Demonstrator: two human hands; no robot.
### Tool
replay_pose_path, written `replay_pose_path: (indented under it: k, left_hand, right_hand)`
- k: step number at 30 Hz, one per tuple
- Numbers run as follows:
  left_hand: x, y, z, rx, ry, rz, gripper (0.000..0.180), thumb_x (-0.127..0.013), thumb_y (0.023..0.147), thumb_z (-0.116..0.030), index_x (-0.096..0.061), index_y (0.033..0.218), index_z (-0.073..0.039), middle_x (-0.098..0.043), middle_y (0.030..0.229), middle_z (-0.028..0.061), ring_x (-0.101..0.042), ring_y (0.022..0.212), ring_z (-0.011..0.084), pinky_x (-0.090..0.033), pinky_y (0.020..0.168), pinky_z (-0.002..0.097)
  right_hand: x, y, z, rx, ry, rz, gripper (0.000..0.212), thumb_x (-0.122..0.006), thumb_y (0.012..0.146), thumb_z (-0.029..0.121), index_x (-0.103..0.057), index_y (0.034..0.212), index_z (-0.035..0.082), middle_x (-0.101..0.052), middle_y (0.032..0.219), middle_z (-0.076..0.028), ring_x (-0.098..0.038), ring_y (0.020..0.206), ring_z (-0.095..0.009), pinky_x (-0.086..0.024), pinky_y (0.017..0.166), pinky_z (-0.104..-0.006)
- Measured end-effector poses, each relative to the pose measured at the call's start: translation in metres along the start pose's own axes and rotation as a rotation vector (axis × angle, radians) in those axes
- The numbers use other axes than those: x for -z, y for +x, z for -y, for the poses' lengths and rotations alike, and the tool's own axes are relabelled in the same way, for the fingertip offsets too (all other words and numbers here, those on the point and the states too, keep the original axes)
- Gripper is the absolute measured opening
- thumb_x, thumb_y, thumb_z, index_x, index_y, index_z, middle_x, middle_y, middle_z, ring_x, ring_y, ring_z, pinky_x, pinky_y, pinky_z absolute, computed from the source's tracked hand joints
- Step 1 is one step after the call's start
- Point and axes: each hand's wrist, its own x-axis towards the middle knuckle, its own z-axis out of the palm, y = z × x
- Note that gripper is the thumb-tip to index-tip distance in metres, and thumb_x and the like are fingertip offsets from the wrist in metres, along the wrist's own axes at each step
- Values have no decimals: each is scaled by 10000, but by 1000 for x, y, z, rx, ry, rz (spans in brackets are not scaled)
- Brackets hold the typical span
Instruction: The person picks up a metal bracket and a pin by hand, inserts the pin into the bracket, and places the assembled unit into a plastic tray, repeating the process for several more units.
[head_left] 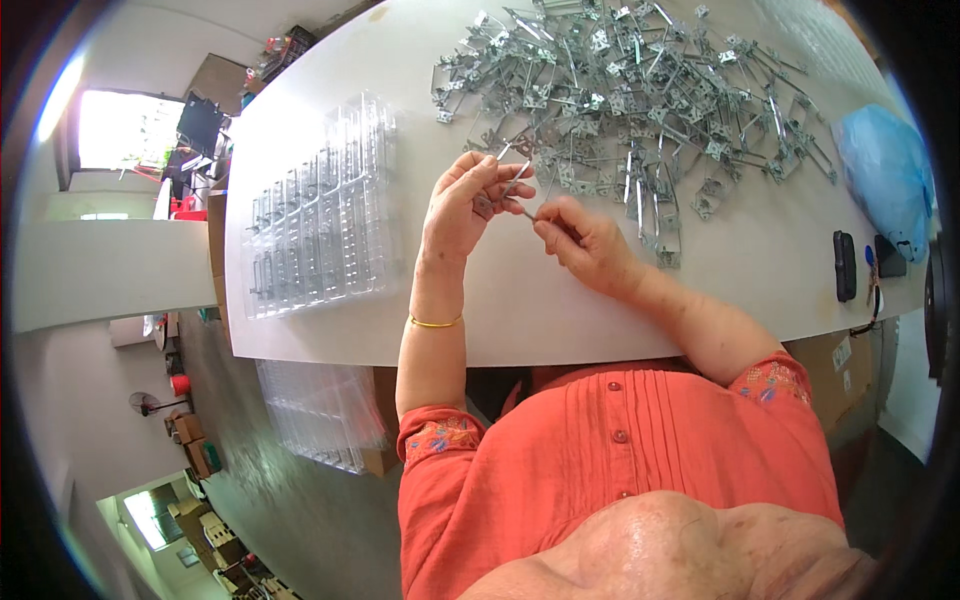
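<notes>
My left hand (pixel 458 208) is raised over the white table, its fingers closed on a small metal bracket (pixel 516 180) with thin rod-like arms. Just to the right, my right hand (pixel 590 243) pinches a thin, dark rod-like piece (pixel 529 214) whose tip meets the bracket near my left fingertips. Whether that piece is a tool or part of the bracket I cannot tell. Beyond both hands spreads a loose heap of similar metal brackets (pixel 620 95), with small perforated plates and long rods tangled together.
Left of my hands, a clear plastic tray (pixel 325 225) holds rows of metal parts. More clear trays (pixel 320 410) stand below the table's (pixel 460 345) near edge. At the right lie a blue plastic bag (pixel 885 175), a black case (pixel 845 266) and blue-handled scissors (pixel 870 262).
</notes>
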Motion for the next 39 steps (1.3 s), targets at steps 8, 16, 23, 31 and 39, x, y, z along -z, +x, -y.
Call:
replay_pose_path:
  k: [8,16,23,31,39]
  left_hand:
    - [11,-16,20,32,-28,100,145,-546,1008,-126,-593,902,-39,-694,1099,235,-685,820,240,-524,617,288]
    - [19,-17,29,64,-11,117,153,-584,989,-126,-593,872,-28,-680,1117,220,-632,729,199,-476,561,261]
    - [18,-18,28,107,-59,112,123,-657,961,-138,-595,892,-57,-712,1018,162,-587,666,95,-435,534,215]
    - [14,-22,25,108,77,32,132,-717,919,-158,-628,902,-62,-708,969,87,-555,661,56,-397,544,192]
    - [18,-25,26,52,217,66,137,-767,865,-153,-679,888,-51,-679,1031,71,-514,700,34,-383,582,190]
  right_hand:
    - [4,3,13,-138,256,-128,119,-597,1011,168,-600,1055,58,-596,735,14,-539,629,-43,-437,546,-214]
    - [10,6,14,-221,291,-126,115,-600,1008,165,-600,1048,57,-585,758,19,-535,650,-41,-441,549,-217]
    - [12,8,16,-275,269,-115,110,-609,1002,157,-608,1049,58,-591,773,24,-541,672,-38,-436,551,-214]
    - [12,8,17,-296,264,-101,146,-606,1002,152,-581,1103,50,-590,760,25,-537,670,-36,-429,556,-213]
    - [16,7,25,-308,321,-54,265,-597,1011,169,-515,1227,39,-583,760,14,-508,659,-39,-429,567,-213]
